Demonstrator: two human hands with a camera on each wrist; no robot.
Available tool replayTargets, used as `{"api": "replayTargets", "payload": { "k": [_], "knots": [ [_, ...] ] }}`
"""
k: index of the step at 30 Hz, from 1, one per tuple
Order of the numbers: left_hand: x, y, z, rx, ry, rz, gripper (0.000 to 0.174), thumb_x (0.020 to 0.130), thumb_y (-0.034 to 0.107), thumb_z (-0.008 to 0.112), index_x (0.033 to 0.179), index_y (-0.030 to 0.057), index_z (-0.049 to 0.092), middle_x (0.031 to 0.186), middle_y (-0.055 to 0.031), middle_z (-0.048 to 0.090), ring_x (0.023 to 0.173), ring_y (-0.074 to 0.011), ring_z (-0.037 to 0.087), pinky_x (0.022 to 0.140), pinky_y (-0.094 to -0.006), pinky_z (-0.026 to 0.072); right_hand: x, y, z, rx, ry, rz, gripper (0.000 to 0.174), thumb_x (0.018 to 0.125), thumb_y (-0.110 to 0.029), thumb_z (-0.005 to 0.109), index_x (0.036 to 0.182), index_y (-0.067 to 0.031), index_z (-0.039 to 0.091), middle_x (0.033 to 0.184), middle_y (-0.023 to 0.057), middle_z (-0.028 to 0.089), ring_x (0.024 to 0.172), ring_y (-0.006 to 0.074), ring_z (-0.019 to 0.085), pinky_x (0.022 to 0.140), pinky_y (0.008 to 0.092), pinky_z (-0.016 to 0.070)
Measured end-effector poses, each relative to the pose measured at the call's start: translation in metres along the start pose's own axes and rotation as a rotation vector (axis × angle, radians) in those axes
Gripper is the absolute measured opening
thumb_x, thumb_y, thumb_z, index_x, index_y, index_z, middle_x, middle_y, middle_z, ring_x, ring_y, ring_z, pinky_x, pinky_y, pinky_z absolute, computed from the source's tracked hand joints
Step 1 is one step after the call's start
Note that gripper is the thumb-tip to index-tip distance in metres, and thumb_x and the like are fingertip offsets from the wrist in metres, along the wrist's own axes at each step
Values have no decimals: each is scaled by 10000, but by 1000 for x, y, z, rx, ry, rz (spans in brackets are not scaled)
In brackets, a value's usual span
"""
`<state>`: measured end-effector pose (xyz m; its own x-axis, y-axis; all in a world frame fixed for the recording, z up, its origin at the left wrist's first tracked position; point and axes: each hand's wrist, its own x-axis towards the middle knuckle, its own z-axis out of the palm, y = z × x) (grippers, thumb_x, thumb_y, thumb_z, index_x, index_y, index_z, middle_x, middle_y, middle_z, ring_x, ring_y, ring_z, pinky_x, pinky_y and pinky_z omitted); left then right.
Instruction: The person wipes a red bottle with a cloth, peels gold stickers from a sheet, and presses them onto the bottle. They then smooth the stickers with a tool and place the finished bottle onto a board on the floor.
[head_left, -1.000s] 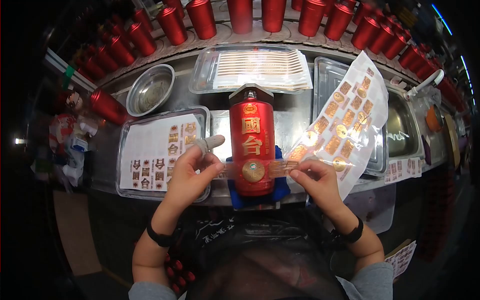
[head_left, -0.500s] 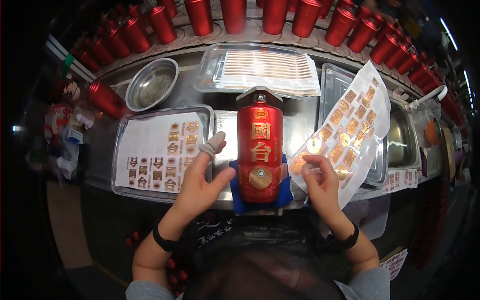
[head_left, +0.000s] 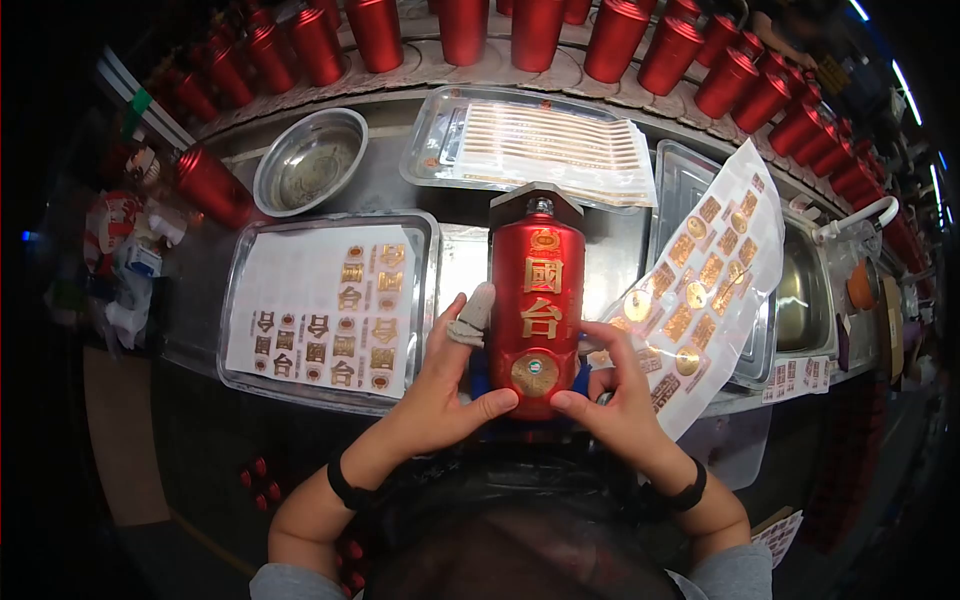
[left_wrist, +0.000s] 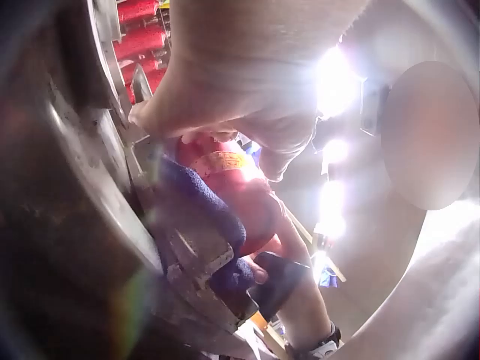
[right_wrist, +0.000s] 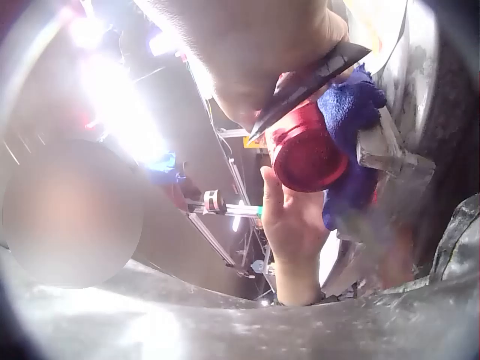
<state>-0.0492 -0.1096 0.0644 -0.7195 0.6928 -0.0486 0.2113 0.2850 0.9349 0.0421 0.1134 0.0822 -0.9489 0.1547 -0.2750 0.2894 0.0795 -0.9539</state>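
Observation:
The red bottle (head_left: 541, 290) with gold characters and a round gold emblem lies face up in the head view. My left hand (head_left: 440, 385) grips its lower left side, thumb by the bottom edge, a whitish cover on one finger. My right hand (head_left: 625, 400) grips the lower right side, thumb at the bottom. Both wrist views show the bottle's base (right_wrist: 307, 157) between the hands and blue cloth (left_wrist: 202, 199) against it. A dark flat piece (right_wrist: 311, 86) is at my right hand; how it is held cannot be told.
Left stands a tray (head_left: 430, 300) with a label sheet, below a metal bowl (head_left: 312, 162). Behind is a tray (head_left: 425, 140) of striped sheets. A gold-label sheet (head_left: 725, 270) lies right, near a sink (head_left: 800, 285). Red bottles (head_left: 375, 35) line the back.
The hands first held a clear strip across the bottle, then parted from it; now both have closed round its lower sides. The bottle and trays appear further right in the head view.

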Motion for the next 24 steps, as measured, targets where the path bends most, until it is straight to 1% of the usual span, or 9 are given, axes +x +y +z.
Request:
{"api": "replayTargets", "payload": {
  "k": [3,6,9,12,15,18,21,24],
  "knots": [
    [3,-2,-5,-56,-20,-18,928,901,343,702,1568,20,143,1616,-186,174,1509,-291,132,1209,-415,113,5,6,-2,62,10,20,687,811,-267,824,1338,-5,470,1003,-4,570,571,-20,372,499,158,309],
    [8,-3,5,-241,72,-9,847,911,303,694,1538,-21,225,1580,-213,224,1479,-332,187,1195,-424,163,11,10,2,88,28,21,612,854,-253,783,1318,-3,473,960,-24,564,569,-24,363,498,151,292],
    [10,-3,7,-215,105,-4,817,915,256,693,1531,-31,238,1566,-219,241,1475,-320,198,1191,-411,174,14,11,5,125,25,19,564,886,-241,751,1312,-4,468,922,-36,547,573,-26,363,497,153,284],
    [11,-2,8,-256,104,-32,812,920,266,684,1534,-24,237,1568,-218,237,1472,-324,200,1192,-415,173,12,13,6,167,25,33,542,904,-239,733,1312,-4,465,892,-42,534,575,-26,365,496,156,281],
    [11,-4,10,-221,114,-33,802,928,277,673,1534,-18,240,1565,-218,242,1473,-323,199,1193,-416,170,12,15,8,186,36,16,527,914,-240,721,1311,-7,465,873,-44,532,575,-25,368,497,157,285],
    [9,-6,10,-305,112,-54,779,951,282,641,1541,-12,226,1575,-209,242,1480,-312,199,1197,-410,164,12,14,7,177,40,9,537,906,-248,731,1308,-10,466,876,-39,540,576,-24,373,497,157,289],
    [9,-9,7,-416,87,-137,755,975,275,606,1545,-15,204,1593,-195,226,1487,-299,198,1199,-402,158,14,8,7,123,49,26,562,886,-261,753,1298,-7,469,893,-26,557,574,-21,377,493,159,296],
    [8,-14,17,-390,106,-92,735,993,266,577,1548,-20,188,1604,-188,213,1490,-292,198,1199,-396,158,14,6,11,61,84,21,588,865,-283,774,1283,0,472,910,-8,573,563,-17,375,486,165,304]
  ]
}}
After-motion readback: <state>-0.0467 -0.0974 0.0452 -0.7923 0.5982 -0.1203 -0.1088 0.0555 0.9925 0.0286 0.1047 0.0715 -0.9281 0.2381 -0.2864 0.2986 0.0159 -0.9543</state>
